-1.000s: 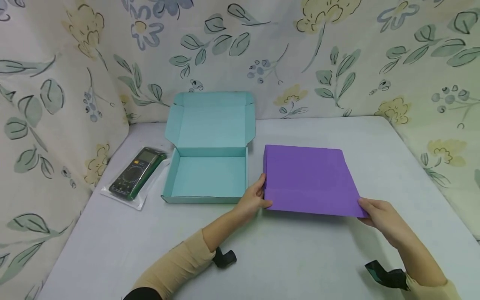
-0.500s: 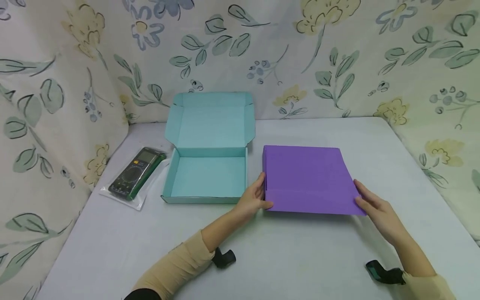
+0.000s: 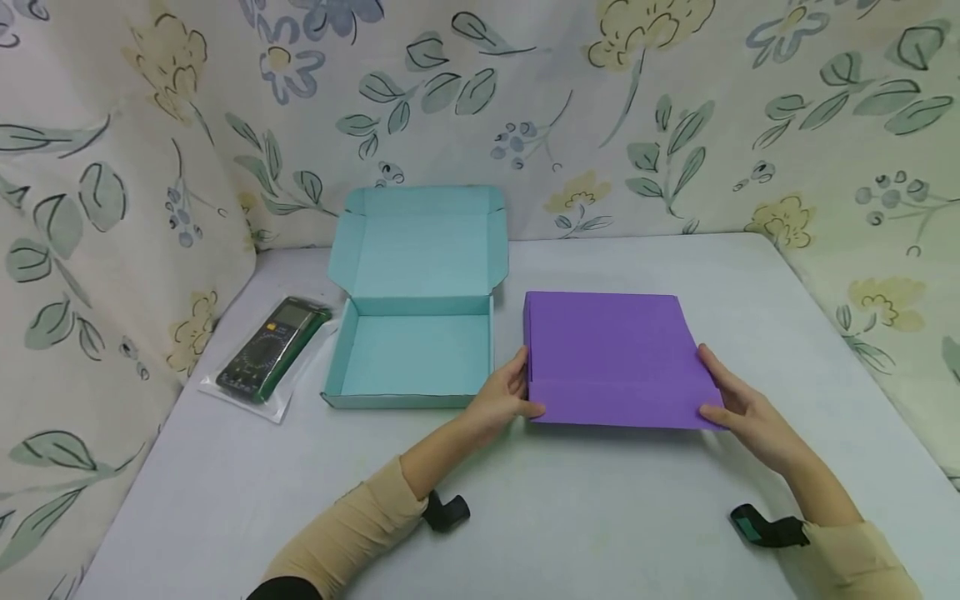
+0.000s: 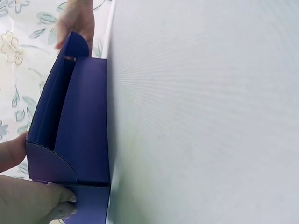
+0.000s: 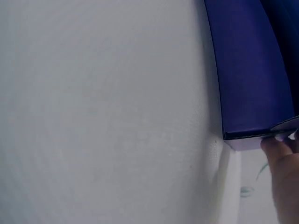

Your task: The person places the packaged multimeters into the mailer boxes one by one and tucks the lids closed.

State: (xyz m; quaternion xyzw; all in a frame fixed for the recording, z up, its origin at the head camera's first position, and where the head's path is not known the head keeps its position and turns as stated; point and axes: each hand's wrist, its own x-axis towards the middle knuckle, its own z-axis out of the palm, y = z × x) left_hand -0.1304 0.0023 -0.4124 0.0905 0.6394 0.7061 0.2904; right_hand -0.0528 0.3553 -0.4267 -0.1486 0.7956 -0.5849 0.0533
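Observation:
A purple cardboard box [image 3: 607, 342] lies on the table, its lid lowered but the front edge raised. The left wrist view shows a gap between the lid and the front wall [image 4: 86, 126], with side flaps at both ends. My left hand [image 3: 498, 397] holds the left front corner, thumb on the lid's edge and fingers against the side wall. At the opposite corner, my right hand [image 3: 750, 414] has its thumb on the lid and its fingers along the right side. In the right wrist view, fingers [image 5: 280, 156] touch the box's end below the flap.
Left of the purple box stands an open turquoise box [image 3: 423, 354], its lid [image 3: 427, 242] upright and its inside bare. Farther left lies a multimeter [image 3: 273, 346] in a clear plastic bag. A floral cloth [image 3: 450, 100] hangs behind the white table [image 3: 600, 508].
My right hand has shifted from the lid's front corner up along the right side, its thumb now on top. The lid's front edge has straightened slightly. My left hand stays in place.

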